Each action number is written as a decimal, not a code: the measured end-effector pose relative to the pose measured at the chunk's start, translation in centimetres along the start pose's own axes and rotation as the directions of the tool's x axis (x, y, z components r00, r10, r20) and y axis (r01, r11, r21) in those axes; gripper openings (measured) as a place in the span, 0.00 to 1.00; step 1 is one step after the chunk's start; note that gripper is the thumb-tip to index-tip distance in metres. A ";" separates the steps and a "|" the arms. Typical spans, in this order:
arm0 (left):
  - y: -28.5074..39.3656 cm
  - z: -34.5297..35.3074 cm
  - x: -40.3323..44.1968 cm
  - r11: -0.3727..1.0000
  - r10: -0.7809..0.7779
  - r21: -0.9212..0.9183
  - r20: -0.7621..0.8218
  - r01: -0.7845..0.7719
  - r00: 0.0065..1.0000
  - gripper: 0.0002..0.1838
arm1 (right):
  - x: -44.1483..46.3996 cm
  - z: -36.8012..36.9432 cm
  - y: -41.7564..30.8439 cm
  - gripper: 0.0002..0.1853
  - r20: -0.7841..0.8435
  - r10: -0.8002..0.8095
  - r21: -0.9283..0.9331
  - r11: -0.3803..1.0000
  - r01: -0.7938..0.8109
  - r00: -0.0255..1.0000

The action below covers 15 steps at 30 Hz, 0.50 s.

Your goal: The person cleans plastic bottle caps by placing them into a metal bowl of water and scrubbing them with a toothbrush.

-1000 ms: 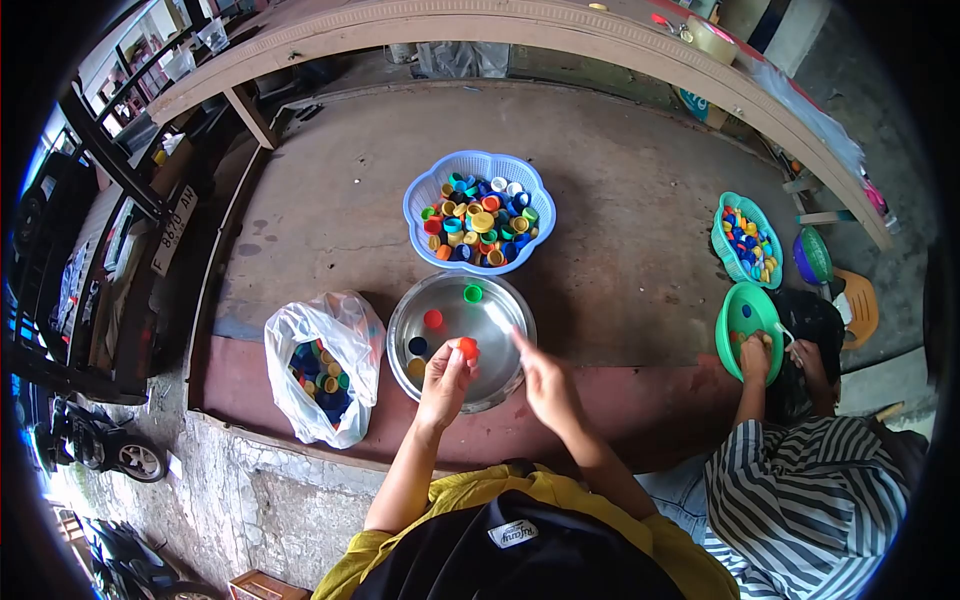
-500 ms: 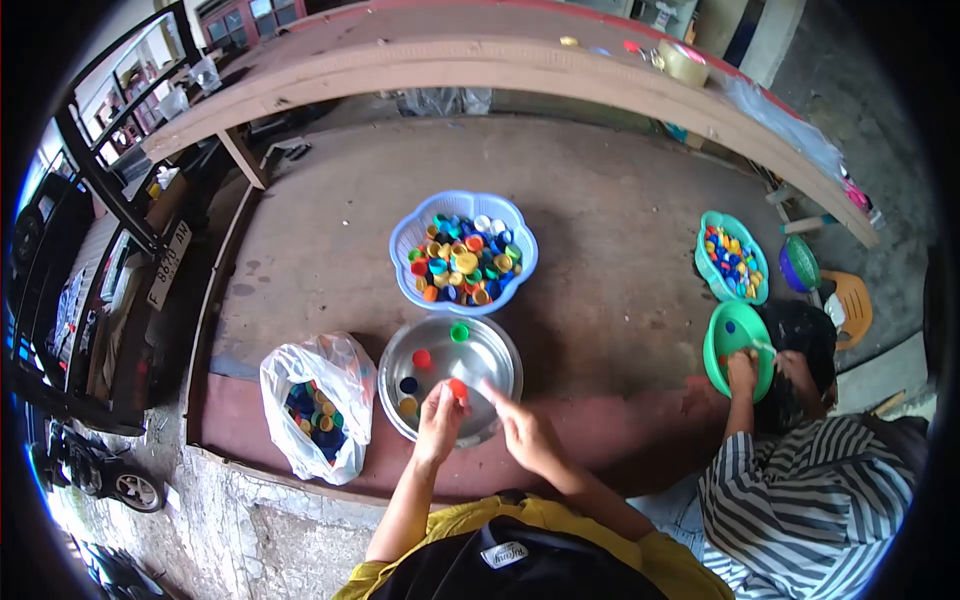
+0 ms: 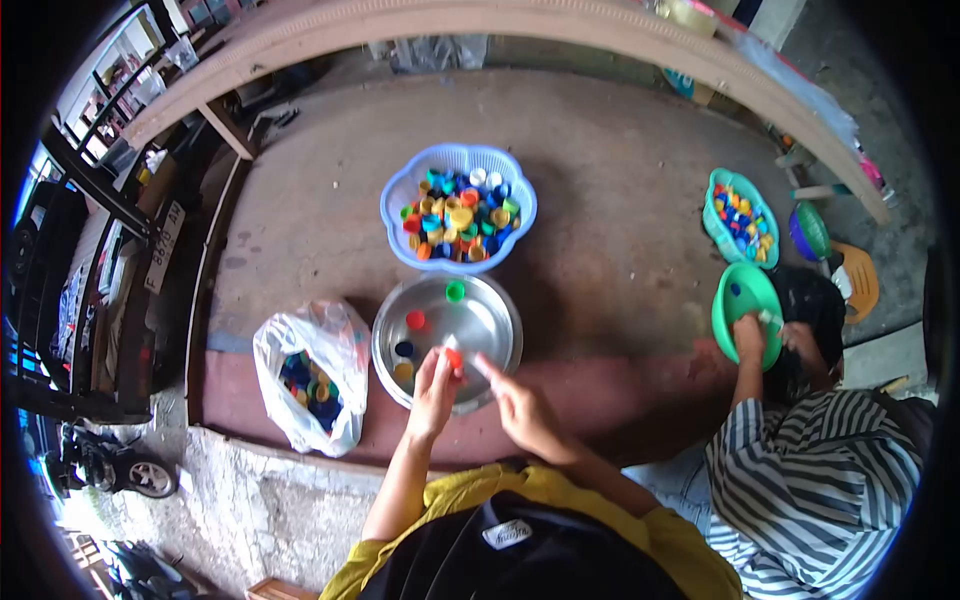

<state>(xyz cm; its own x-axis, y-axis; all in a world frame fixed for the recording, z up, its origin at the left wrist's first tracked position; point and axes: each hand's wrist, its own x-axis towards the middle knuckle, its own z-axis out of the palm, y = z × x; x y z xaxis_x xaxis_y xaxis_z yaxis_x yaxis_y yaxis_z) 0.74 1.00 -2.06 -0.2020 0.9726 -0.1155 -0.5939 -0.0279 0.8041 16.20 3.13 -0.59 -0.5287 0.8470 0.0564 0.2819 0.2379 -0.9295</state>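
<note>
A red bottle cap (image 3: pixel 454 358) is pinched in the fingertips of my left hand (image 3: pixel 434 396), over the near part of a round metal bowl (image 3: pixel 512 340). My right hand (image 3: pixel 522 408) is just right of the cap, its index finger pointing toward it; whether its fingers hold anything is too blurred to tell. Green (image 3: pixel 455 291), red (image 3: pixel 415 320), dark blue (image 3: pixel 404 349) and yellow caps (image 3: pixel 403 372) lie in the bowl. Behind it is a blue scalloped basket (image 3: pixel 397 190) full of mixed caps. A white plastic bag (image 3: pixel 350 350) with more caps stands to the left.
At the right, a co-worker in striped sleeves (image 3: pixel 745 425) has both hands at a green bowl (image 3: pixel 727 300). A teal basket of caps (image 3: pixel 712 222) stands behind that bowl. A wooden beam (image 3: pixel 450 22) crosses the far side of the brown tabletop (image 3: pixel 620 160).
The head view has shifted. My left hand still pinches the red cap, and a small whitish bit now shows at its top. My right hand has stayed close beside it, its index finger extended.
</note>
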 end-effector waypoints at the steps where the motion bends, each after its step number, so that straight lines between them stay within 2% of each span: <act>1: 0.2 -1.0 -0.2 0.980 0.008 0.197 0.106 -0.029 0.994 0.09 | 0.6 -0.5 0.2 0.21 -0.071 0.069 0.050 0.997 -0.066 0.995; 3: 0.2 -1.4 -0.4 0.942 0.047 0.322 0.145 -0.092 0.988 0.09 | 0.9 -0.8 0.6 0.20 -0.240 -0.058 -0.011 0.998 0.057 0.969; 4: 0.6 -1.4 -0.5 0.937 -0.048 0.349 0.123 0.002 0.991 0.10 | 0.2 -0.8 0.8 0.22 -0.184 -0.044 -0.029 0.999 0.039 0.982; 5: 1.5 -1.3 -0.3 0.885 -0.131 0.461 0.108 0.067 0.985 0.11 | -0.1 -0.9 1.0 0.23 -0.136 -0.042 -0.054 0.998 0.034 0.990; 6: 2.3 -1.5 0.4 0.773 -0.162 0.634 0.161 0.024 0.974 0.12 | -0.4 -1.0 0.5 0.23 -0.115 -0.053 -0.019 0.998 0.052 0.992; 7: 3.0 -1.9 0.9 0.628 -0.206 0.778 0.196 -0.024 0.959 0.13 | -0.9 -1.1 0.5 0.23 -0.068 0.049 -0.029 0.998 -0.051 0.996; 8: 3.5 -2.4 1.9 0.556 -0.180 0.824 0.251 -0.112 0.951 0.13 | -1.2 -1.1 1.0 0.23 -0.067 0.052 -0.051 0.997 -0.056 0.996; 9: 4.6 -2.3 3.1 0.515 -0.186 0.850 0.237 -0.111 0.954 0.13 | -1.4 -1.1 1.6 0.23 -0.066 0.056 -0.072 0.996 -0.061 0.996; 11: 7.0 -1.4 6.3 0.372 -0.081 0.896 0.294 -0.245 0.952 0.13 | -1.4 -1.0 2.2 0.22 -0.150 -0.059 -0.068 0.996 0.049 0.987; 13: 10.6 1.6 9.4 0.430 -0.093 0.893 0.191 -0.133 0.977 0.17 | -1.1 -1.3 2.3 0.22 -0.194 -0.118 -0.072 0.992 0.105 0.974; 15: 10.6 1.3 13.7 0.688 -0.001 0.707 0.229 -0.166 0.973 0.25 | -1.3 -1.4 2.0 0.21 -0.187 -0.099 -0.061 0.994 0.089 0.977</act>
<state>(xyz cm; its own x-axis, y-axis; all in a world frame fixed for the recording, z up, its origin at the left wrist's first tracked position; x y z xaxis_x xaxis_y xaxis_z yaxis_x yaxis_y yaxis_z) -7.30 14.33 5.67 -0.0179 0.9996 0.0207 0.1757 -0.0172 0.9843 18.54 3.11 -1.99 -0.3946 0.8934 0.2150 0.2823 0.3405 -0.8968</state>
